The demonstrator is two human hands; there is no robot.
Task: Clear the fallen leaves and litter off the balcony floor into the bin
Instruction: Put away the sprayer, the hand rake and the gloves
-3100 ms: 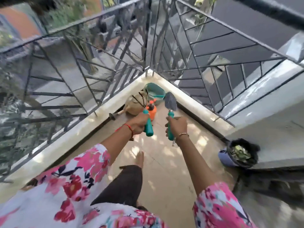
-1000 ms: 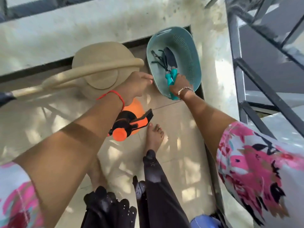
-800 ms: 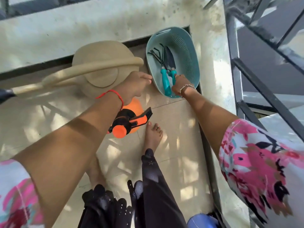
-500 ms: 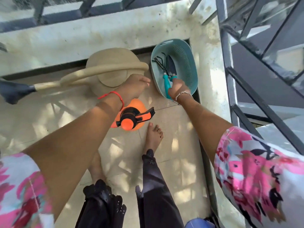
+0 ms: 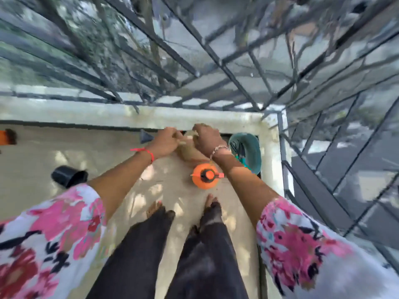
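Observation:
The view is blurred. Both hands meet over a beige watering can (image 5: 187, 152) in the balcony corner. My left hand (image 5: 166, 141) is closed around the can's handle. My right hand (image 5: 207, 137) is curled over the top of the can, hiding most of it. The can's dark spout tip (image 5: 146, 137) points left. A teal basket (image 5: 251, 152) with teal-handled garden tools stands just right of my right wrist. No leaves, litter or bin show on the floor in this view.
An orange spray bottle (image 5: 204, 177) stands in front of my feet. A black pot (image 5: 68, 175) lies on its side at the left. An orange and black object (image 5: 6, 137) sits at the left edge. A pale kerb (image 5: 86, 114) and metal railing (image 5: 216, 61) bound the corner.
My right hand has left the tools in the teal basket and moved left onto the watering can. I have straightened up, so the camera sits higher and shows more railing.

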